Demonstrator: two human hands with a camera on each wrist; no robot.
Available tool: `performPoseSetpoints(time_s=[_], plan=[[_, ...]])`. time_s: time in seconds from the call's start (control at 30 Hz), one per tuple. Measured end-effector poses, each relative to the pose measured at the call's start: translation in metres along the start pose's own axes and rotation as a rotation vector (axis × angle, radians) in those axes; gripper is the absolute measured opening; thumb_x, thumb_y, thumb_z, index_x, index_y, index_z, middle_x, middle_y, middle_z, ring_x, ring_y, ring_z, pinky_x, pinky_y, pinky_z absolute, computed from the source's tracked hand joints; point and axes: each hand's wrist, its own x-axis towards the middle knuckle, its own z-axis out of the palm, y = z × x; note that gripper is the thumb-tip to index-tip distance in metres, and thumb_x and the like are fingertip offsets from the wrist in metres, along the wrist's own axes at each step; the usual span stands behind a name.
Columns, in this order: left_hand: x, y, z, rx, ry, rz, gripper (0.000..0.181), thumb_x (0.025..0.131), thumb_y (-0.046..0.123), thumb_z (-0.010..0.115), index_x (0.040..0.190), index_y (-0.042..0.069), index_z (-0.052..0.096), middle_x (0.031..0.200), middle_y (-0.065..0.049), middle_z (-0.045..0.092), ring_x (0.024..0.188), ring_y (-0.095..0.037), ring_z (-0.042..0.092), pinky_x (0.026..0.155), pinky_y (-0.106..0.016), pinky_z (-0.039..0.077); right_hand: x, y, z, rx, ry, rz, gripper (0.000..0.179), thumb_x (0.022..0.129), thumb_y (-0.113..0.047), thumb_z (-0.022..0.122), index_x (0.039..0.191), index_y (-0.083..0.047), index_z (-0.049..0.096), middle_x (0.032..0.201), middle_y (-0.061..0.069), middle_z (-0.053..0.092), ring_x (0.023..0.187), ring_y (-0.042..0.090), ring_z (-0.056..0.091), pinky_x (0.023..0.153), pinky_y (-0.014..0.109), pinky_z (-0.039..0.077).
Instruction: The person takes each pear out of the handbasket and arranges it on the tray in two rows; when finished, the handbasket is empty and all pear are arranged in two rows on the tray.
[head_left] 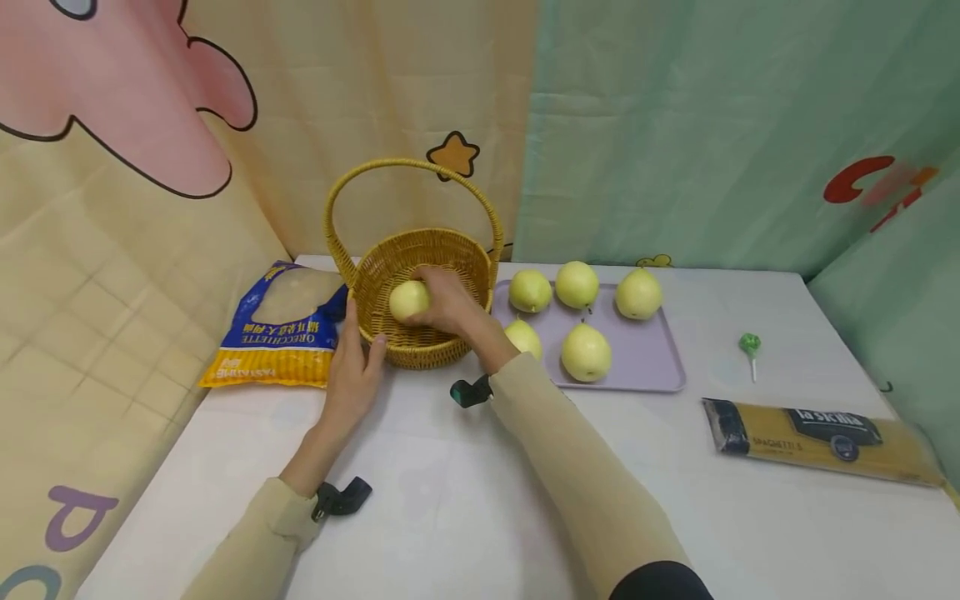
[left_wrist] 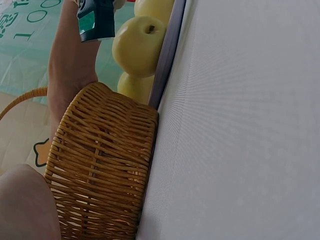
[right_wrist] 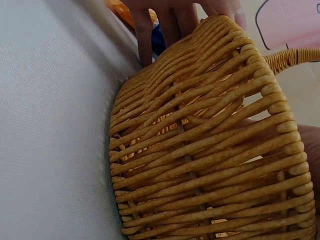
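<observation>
A woven wicker basket (head_left: 427, 357) with a tall arched handle stands near the back of the table. Inside it, my right hand (head_left: 448, 302) grips a pale yellow-green pear (head_left: 408, 301) low over the basket floor. My left hand (head_left: 356, 367) rests against the outside of the basket's left front, its fingers fairly straight along the weave and its thumb by the rim. In the right wrist view, the left fingers (right_wrist: 170, 25) touch the basket wall (right_wrist: 200, 135). The wicker hides the right hand's fingertips there.
Right of the basket, a lilac tray (head_left: 645, 367) bears several pears (head_left: 587, 352). A blue and yellow orecchiette bag (head_left: 277, 333) lies on the left. Farther right are a green lollipop (head_left: 750, 343) and a spaghetti packet (head_left: 825, 442). Curtains (head_left: 675, 125) hang behind the table.
</observation>
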Motion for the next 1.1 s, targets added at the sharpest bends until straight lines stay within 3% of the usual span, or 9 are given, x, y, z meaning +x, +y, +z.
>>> performPoseSetpoints(time_s=[0.23, 0.4, 0.67, 0.93, 1.1], plan=[[-0.002, 0.001, 0.001, -0.007, 0.001, 0.002, 0.075, 0.113, 0.033, 0.044, 0.171, 0.017, -0.002, 0.177, -0.016, 0.011, 0.162, -0.040, 0.016, 0.130, -0.061, 0.017, -0.005, 0.000, 0.000, 0.004, 0.024, -0.017, 0.070, 0.087, -0.032, 0.087, 0.145, -0.006, 0.057, 0.141, 0.010, 0.065, 0.133, 0.030, 0.057, 0.114, 0.042, 0.046], [-0.005, -0.001, 0.000, 0.002, -0.005, -0.018, 0.076, 0.114, 0.033, 0.043, 0.171, 0.018, -0.003, 0.177, -0.013, 0.009, 0.162, -0.040, 0.016, 0.130, -0.062, 0.016, -0.013, -0.005, 0.001, 0.049, 0.090, -0.037, 0.072, 0.085, -0.028, 0.087, 0.145, -0.005, 0.057, 0.138, 0.011, 0.066, 0.126, 0.028, 0.061, 0.108, 0.042, 0.051], [-0.003, -0.001, 0.001, 0.000, 0.004, 0.006, 0.075, 0.114, 0.033, 0.043, 0.171, 0.017, -0.002, 0.177, -0.012, 0.009, 0.162, -0.039, 0.015, 0.130, -0.061, 0.016, -0.032, -0.016, -0.008, 0.110, 0.200, -0.012, 0.072, 0.081, -0.026, 0.089, 0.144, -0.008, 0.058, 0.133, 0.009, 0.068, 0.118, 0.027, 0.064, 0.099, 0.043, 0.056], [-0.001, 0.000, -0.001, 0.003, -0.002, 0.017, 0.075, 0.114, 0.036, 0.042, 0.171, 0.018, -0.004, 0.177, -0.014, 0.010, 0.162, -0.041, 0.016, 0.129, -0.063, 0.017, -0.066, -0.017, -0.027, 0.192, 0.338, -0.062, 0.069, 0.082, -0.031, 0.089, 0.142, -0.013, 0.061, 0.134, 0.006, 0.070, 0.116, 0.025, 0.067, 0.097, 0.045, 0.057], [-0.002, -0.002, 0.000, -0.004, 0.003, 0.014, 0.076, 0.114, 0.034, 0.043, 0.171, 0.019, -0.004, 0.177, -0.013, 0.009, 0.162, -0.040, 0.015, 0.130, -0.061, 0.016, -0.092, -0.015, -0.041, 0.292, 0.359, -0.064, 0.067, 0.082, -0.032, 0.091, 0.140, -0.016, 0.063, 0.130, 0.003, 0.071, 0.111, 0.021, 0.068, 0.090, 0.043, 0.059]])
